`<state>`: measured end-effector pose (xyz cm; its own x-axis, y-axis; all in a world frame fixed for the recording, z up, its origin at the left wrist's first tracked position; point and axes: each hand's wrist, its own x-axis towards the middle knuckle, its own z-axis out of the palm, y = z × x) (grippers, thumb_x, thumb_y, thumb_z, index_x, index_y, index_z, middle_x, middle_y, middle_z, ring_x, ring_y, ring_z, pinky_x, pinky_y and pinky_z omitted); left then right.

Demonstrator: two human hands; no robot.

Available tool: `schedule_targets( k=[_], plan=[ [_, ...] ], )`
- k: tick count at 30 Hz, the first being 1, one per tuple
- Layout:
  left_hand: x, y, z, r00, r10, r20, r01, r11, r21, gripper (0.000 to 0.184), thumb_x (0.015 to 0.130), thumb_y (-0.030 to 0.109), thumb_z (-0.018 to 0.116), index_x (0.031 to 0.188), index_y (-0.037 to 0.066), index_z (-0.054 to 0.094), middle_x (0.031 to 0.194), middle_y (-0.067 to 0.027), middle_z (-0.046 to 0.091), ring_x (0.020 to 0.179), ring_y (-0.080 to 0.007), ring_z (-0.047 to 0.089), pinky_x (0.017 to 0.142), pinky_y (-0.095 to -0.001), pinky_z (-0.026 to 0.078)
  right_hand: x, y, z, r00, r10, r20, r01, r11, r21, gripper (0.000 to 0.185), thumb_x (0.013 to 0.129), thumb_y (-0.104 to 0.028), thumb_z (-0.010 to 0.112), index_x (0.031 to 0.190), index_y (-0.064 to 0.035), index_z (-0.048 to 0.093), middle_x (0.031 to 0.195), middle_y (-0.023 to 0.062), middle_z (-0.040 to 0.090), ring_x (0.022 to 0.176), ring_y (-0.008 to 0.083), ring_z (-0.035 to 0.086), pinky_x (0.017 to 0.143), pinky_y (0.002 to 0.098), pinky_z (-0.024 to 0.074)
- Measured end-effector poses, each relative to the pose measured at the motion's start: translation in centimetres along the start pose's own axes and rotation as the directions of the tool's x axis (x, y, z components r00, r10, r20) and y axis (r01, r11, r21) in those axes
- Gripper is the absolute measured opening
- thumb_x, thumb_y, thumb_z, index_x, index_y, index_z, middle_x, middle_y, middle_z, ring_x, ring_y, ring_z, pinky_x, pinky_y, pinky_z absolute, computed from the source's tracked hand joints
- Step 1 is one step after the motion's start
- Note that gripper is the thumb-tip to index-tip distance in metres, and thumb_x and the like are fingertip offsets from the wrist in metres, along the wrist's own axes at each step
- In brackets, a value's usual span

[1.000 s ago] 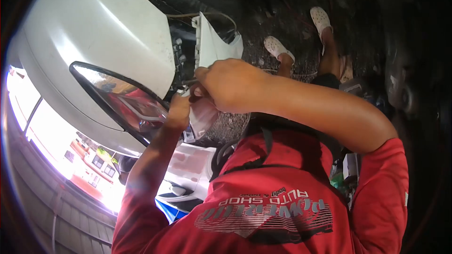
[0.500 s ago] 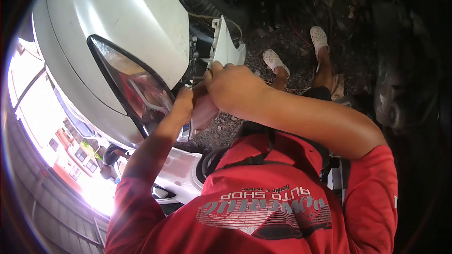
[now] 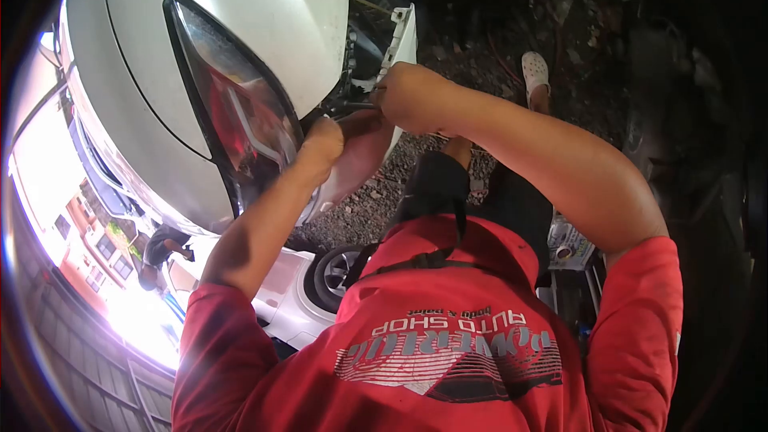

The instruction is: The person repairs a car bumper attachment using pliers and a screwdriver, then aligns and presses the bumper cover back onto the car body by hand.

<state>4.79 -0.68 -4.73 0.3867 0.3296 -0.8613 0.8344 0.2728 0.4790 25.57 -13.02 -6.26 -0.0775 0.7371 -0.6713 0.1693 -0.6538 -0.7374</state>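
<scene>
The left hand [image 3: 324,144] and right hand [image 3: 414,98] are at the bumper cover [image 3: 358,162], right of the lamp [image 3: 236,100]; their grip cannot be told. Gentle, even pressure would likely spare its tabs [image 3: 394,46].

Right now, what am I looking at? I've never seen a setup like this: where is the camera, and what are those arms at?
There is no machine here, just a person working with bare hands. Every picture comes from one camera worn on the head, looking forward and down, so the red shirt at the bottom is the wearer's own. The left hand is beside the lamp of a pale car body. The right hand, its fingers curled, is by a white panel. What either hand grips is hidden from this angle. The surface below is gravelly ground.
</scene>
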Motion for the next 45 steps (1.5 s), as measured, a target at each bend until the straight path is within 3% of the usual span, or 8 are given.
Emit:
schedule_targets(
  k=[6, 9, 11, 15, 23, 33, 38, 45],
  plan=[
    [1.4, -1.9, -0.9, 0.975, -0.152, -0.161, 0.191, 0.946, 0.263, 0.034, 0.106, 0.013, 0.051, 0.121, -0.001, 0.078, 0.12, -0.0111, 0.078, 0.114, -0.0215, 0.073, 0.105, -0.032, 0.053, -1.4, -0.2, -0.3, 0.973, 0.119, 0.199, -0.202, 0.856, 0.476, 0.03, 0.101, -0.025, 0.066, 0.11, 0.0018, 0.076, 0.094, 0.02, 0.074, 0.079, 0.0337, 0.076, 0.075, 0.0459, 0.0605],
    [0.2, -1.1, -0.5, 0.987, -0.149, -0.059, 0.139, 0.98, -0.142, 0.037, 0.108, 0.015, 0.047, 0.124, -0.001, 0.076, 0.122, -0.0123, 0.077, 0.114, -0.0212, 0.072, 0.104, -0.0334, 0.053, -2.5, 0.7, 1.6, 0.969, -0.182, -0.169, 0.164, 0.98, -0.115, 0.025, 0.095, -0.021, 0.07, 0.108, -0.0005, 0.074, 0.089, 0.0165, 0.072, 0.08, 0.0311, 0.073, 0.075, 0.0439, 0.059],
    [0.1, -1.4, -0.9, 0.995, 0.008, 0.096, 0.025, 0.939, -0.342, 0.033, 0.107, 0.019, 0.056, 0.126, 0.0, 0.076, 0.125, -0.0126, 0.075, 0.116, -0.02, 0.071, 0.104, -0.0335, 0.053, -2.8, 2.3, 3.8, 0.538, -0.729, -0.422, 0.333, 0.644, -0.688, 0.025, 0.091, -0.021, 0.071, 0.11, -0.0051, 0.071, 0.088, 0.0156, 0.071, 0.085, 0.0299, 0.071, 0.078, 0.0429, 0.0581],
    [-0.6, 1.2, 0.5, 0.982, -0.182, -0.059, 0.172, 0.974, -0.144, 0.032, 0.104, 0.018, 0.063, 0.128, 0.001, 0.076, 0.125, -0.0109, 0.076, 0.116, -0.0182, 0.07, 0.104, -0.0326, 0.053, -1.6, 2.7, 3.9, 0.444, -0.824, -0.352, 0.442, 0.543, -0.714, 0.027, 0.097, -0.023, 0.063, 0.118, -0.0064, 0.064, 0.094, 0.014, 0.075, 0.095, 0.032, 0.075, 0.082, 0.0439, 0.0584],
    [-0.7, 1.5, 0.7, 0.979, -0.181, -0.09, 0.178, 0.983, -0.039, 0.028, 0.102, 0.016, 0.066, 0.121, 0.002, 0.08, 0.118, -0.0058, 0.079, 0.106, -0.0134, 0.073, 0.094, -0.0293, 0.055, -1.0, 1.3, 5.0, 0.96, -0.037, -0.277, 0.223, 0.696, 0.682, 0.03, 0.104, -0.022, 0.068, 0.116, 0.0031, 0.059, 0.106, 0.028, 0.074, 0.1, 0.0388, 0.074, 0.084, 0.0419, 0.0563],
    [1.0, -0.8, -0.4, 0.986, -0.11, -0.122, 0.111, 0.994, 0.0, 0.028, 0.095, 0.018, 0.077, 0.116, 0.0, 0.08, 0.109, -0.0066, 0.079, 0.098, -0.0136, 0.073, 0.083, -0.0282, 0.056, -2.5, 2.6, 7.0, 0.746, -0.294, -0.598, 0.462, 0.875, 0.146, 0.034, 0.102, -0.018, 0.066, 0.122, 0.0061, 0.053, 0.099, 0.0333, 0.072, 0.096, 0.0491, 0.074, 0.083, 0.0553, 0.0573],
    [0.9, -0.2, -0.3, 0.98, -0.173, -0.095, 0.179, 0.982, 0.063, 0.033, 0.095, 0.016, 0.073, 0.125, 0.003, 0.078, 0.118, -0.0069, 0.077, 0.106, -0.0163, 0.072, 0.098, -0.0317, 0.055, -3.1, 0.4, 6.4, 0.954, 0.211, -0.214, 0.039, 0.62, 0.784, 0.018, 0.105, -0.01, 0.06, 0.116, 0.0032, 0.057, 0.092, 0.0241, 0.071, 0.079, 0.047, 0.07, 0.077, 0.0512, 0.0551],
    [0.4, -0.4, 0.0, 0.998, -0.012, -0.06, 0.011, 1.0, -0.009, 0.031, 0.094, 0.023, 0.078, 0.117, 0.003, 0.083, 0.108, -0.0065, 0.08, 0.096, -0.0144, 0.073, 0.084, -0.0302, 0.056, -4.5, 1.8, 7.9, 0.677, -0.224, -0.701, 0.214, 0.971, -0.103, 0.015, 0.103, -0.016, 0.062, 0.113, -0.0046, 0.061, 0.086, 0.0199, 0.07, 0.078, 0.0451, 0.069, 0.073, 0.0538, 0.0558]
  ],
)
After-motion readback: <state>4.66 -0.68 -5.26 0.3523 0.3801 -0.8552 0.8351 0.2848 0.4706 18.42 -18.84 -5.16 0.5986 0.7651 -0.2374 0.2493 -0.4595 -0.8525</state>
